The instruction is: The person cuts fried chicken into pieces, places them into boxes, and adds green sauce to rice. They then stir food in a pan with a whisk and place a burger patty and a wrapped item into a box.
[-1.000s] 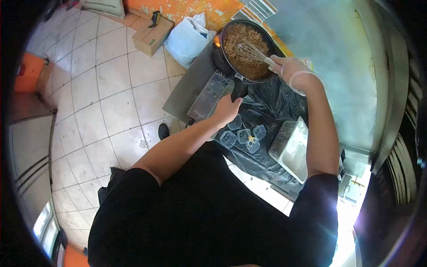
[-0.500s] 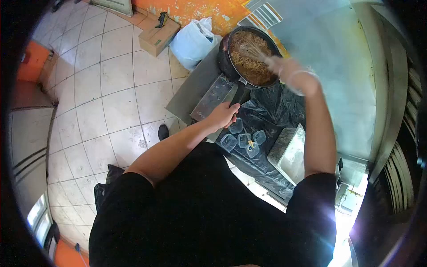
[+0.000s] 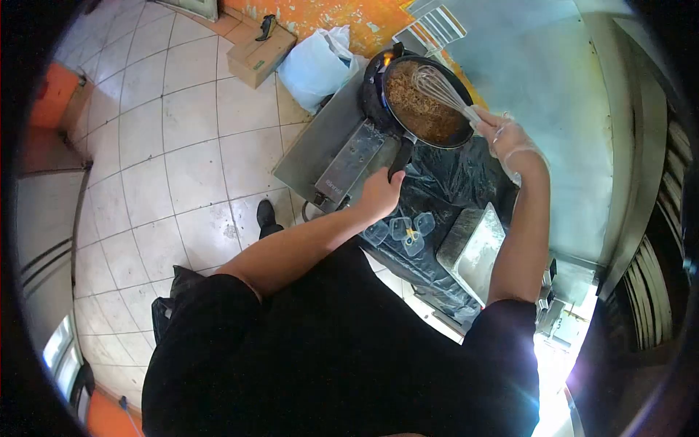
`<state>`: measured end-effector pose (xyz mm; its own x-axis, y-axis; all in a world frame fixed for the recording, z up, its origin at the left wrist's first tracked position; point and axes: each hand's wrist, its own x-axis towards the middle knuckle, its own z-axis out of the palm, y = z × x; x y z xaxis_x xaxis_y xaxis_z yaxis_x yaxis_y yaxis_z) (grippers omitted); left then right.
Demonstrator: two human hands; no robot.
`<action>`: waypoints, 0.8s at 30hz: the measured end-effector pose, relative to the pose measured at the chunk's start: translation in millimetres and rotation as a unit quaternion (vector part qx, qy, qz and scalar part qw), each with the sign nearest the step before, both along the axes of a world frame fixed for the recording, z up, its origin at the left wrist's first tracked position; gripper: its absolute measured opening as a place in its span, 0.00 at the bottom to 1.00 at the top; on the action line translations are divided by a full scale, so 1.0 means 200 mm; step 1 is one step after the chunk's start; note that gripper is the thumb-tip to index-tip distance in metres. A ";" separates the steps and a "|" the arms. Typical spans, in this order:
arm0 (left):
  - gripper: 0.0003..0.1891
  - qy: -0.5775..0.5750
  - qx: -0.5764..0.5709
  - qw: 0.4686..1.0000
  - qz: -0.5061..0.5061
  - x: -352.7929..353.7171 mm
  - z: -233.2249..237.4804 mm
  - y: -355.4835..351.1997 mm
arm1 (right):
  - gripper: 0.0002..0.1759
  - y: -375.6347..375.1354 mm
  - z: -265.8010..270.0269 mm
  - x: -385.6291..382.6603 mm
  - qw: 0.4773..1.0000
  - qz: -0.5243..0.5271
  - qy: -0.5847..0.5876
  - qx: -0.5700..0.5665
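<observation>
Pan stands at the far end of the steel counter, over what looks like a burner, its long dark handle pointing back toward the person. It looks tipped a little toward the right, though the wide-angle view makes this hard to judge.

A black plastic sheet covers the nearer part of the counter, probably to catch spills. On it lies a shallow metal tray, close to the person's right side.

Brown, crumbly food fills the bottom of the pan. The left hand is bare and curled tight around the end of the handle, which likely steadies the pan against the push of the stirring. The right hand wears a clear glove and is closed in a fist on the stem of a wire whisk, whose loops reach down into the food from the right rim. With the gloved hand on the tool, bare skin is kept farther from the heat and the food.

A cluster of small clear containers sits on the black sheet just beside the left wrist, between the pan handle and the tray, within easy reach of both hands.
</observation>
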<state>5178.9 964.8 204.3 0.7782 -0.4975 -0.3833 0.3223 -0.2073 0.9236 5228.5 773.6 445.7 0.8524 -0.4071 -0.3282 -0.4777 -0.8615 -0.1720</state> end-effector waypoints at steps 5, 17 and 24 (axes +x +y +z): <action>0.23 -0.034 0.020 0.999 0.001 -0.01 0.03 0.02 | 0.24 0.04 -0.04 -0.14 0.995 -0.081 -0.005 0.063; 0.23 -0.078 0.028 0.996 -0.034 0.06 0.01 0.12 | 0.26 0.04 0.00 -0.43 0.972 -0.196 -0.046 0.120; 0.19 -0.070 -0.002 0.996 -0.055 0.12 -0.22 0.10 | 0.26 0.05 -0.29 -0.54 0.966 -0.187 -0.175 0.018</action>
<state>5202.4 984.2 161.1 0.7649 -0.5839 -0.2721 0.1655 -0.2301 0.9590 5120.8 783.0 388.0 0.7095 -0.7017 -0.0653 -0.6613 -0.6309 -0.4058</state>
